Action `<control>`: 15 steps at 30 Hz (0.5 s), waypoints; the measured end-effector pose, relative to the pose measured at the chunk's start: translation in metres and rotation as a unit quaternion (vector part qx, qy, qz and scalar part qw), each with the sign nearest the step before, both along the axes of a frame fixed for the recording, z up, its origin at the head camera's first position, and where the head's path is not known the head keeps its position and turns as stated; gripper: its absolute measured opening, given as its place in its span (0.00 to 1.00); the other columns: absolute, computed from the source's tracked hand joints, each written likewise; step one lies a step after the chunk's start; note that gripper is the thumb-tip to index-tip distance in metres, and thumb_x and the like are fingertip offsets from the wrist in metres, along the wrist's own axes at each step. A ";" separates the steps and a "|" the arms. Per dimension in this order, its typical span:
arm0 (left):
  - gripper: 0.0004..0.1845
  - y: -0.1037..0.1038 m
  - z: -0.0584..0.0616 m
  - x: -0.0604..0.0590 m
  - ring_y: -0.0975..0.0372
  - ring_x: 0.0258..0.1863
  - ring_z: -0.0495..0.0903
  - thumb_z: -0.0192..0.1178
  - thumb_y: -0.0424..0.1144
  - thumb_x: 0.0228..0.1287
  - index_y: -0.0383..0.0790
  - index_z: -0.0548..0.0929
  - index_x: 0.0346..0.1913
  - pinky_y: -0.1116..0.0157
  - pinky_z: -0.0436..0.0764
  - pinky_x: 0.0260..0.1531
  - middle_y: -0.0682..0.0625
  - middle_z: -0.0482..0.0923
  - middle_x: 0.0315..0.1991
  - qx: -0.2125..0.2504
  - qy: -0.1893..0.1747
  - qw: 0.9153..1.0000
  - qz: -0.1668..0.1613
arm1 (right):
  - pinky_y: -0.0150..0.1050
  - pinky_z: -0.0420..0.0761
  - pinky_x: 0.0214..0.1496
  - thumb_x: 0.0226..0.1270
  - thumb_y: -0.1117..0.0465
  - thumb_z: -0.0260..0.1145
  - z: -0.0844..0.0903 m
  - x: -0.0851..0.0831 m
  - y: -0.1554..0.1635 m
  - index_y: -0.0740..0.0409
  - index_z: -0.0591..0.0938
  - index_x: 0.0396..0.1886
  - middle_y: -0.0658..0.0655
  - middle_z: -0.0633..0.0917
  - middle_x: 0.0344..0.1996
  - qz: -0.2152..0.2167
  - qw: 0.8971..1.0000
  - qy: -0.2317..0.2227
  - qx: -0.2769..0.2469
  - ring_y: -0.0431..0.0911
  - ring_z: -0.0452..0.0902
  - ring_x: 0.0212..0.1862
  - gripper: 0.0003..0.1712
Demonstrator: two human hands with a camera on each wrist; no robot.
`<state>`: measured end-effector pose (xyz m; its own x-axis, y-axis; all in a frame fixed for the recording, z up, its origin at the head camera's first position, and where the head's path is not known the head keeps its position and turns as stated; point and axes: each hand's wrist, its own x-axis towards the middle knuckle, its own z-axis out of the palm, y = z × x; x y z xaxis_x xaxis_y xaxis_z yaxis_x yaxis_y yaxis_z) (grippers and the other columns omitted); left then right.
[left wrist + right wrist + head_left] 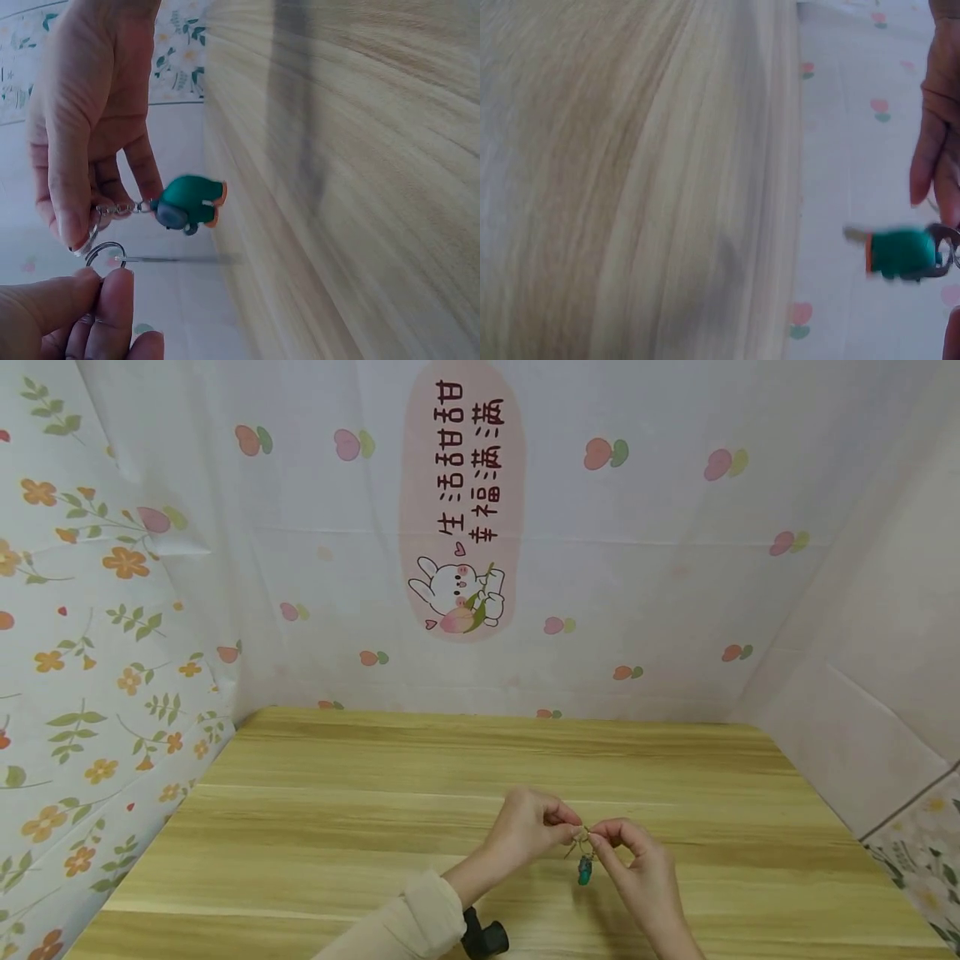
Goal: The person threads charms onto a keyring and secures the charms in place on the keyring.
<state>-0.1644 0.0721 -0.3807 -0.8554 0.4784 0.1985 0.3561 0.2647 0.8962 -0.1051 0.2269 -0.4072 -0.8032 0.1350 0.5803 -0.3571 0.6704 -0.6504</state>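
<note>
Mid-step: left hand (pixel 528 827) and right hand (pixel 637 860) each pinch a key ring (pixel 105 251) above the surface (pixel 337 827), green charm (pixel 187 202) dangling. Next likely needs prying the ring's coil apart.

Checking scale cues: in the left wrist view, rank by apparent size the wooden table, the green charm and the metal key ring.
1. wooden table
2. green charm
3. metal key ring, partly hidden by fingers

On the far wall covering (pixel 525 568), a pink oval panel (pixel 461 502) carries two lines of dark red Chinese characters turned sideways: "生活甜甜" and "幸福满满". A cartoon rabbit (pixel 457 589) sits just below the writing. No other readable text shows
</note>
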 end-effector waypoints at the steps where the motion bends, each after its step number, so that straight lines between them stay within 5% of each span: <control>1: 0.03 0.000 0.000 0.001 0.73 0.21 0.80 0.64 0.27 0.56 0.35 0.87 0.29 0.77 0.77 0.22 0.51 0.85 0.25 -0.001 0.010 1.000 -0.004 | 0.27 0.74 0.33 0.51 0.74 0.70 0.000 0.000 -0.001 0.53 0.81 0.25 0.43 0.82 0.23 -0.006 1.000 0.000 0.003 0.30 0.73 0.29 0.12; 15: 0.03 -0.002 -0.004 0.010 0.81 0.20 0.74 0.64 0.32 0.58 0.40 0.87 0.29 0.80 0.73 0.21 0.55 0.85 0.24 -0.040 0.094 0.995 0.022 | 0.19 0.70 0.38 0.41 0.79 0.72 -0.005 -0.001 -0.006 0.56 0.80 0.24 0.44 0.81 0.22 -0.024 0.997 0.061 0.039 0.31 0.72 0.30 0.16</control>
<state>-0.1547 0.0698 -0.3845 -0.8273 0.4623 0.3192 0.5014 0.3512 0.7908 -0.1058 0.2210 -0.4124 -0.7197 0.1225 0.6834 -0.3962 0.7358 -0.5492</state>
